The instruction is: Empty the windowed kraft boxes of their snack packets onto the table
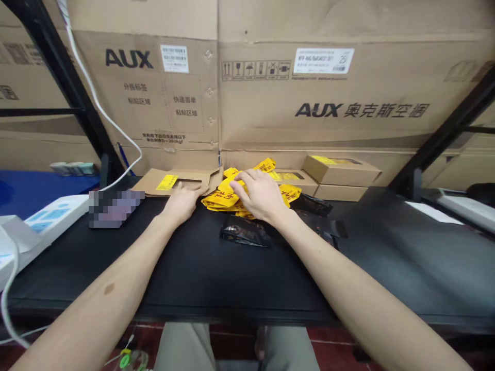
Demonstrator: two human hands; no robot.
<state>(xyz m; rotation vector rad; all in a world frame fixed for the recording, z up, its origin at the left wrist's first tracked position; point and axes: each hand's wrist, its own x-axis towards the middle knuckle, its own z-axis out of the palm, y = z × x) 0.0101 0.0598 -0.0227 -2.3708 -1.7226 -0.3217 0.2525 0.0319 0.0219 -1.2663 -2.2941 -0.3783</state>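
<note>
My left hand [180, 204] lies at the front of a flattened-looking brown cardboard box [150, 183] with a yellow label and a cut-out window; its fingers are bent over the box's near edge. Over a pile of yellow packets [220, 200] with dark lettering rests my right hand [263, 195], its thumb apart from the fingers and no packet visibly gripped. Some of its fingertips are hidden behind the hand. Just in front of the pile is a black packet [243, 231]. More black packets [315, 205] lie to the right, partly behind my right forearm.
Closed brown boxes [342, 172] are stacked at the back right of the black table [240, 288]. A white power strip [58, 214] and cable run along the left, near a blurred-out item [114, 208]. Large AUX cartons [255, 123] wall off the back; black metal posts flank both sides.
</note>
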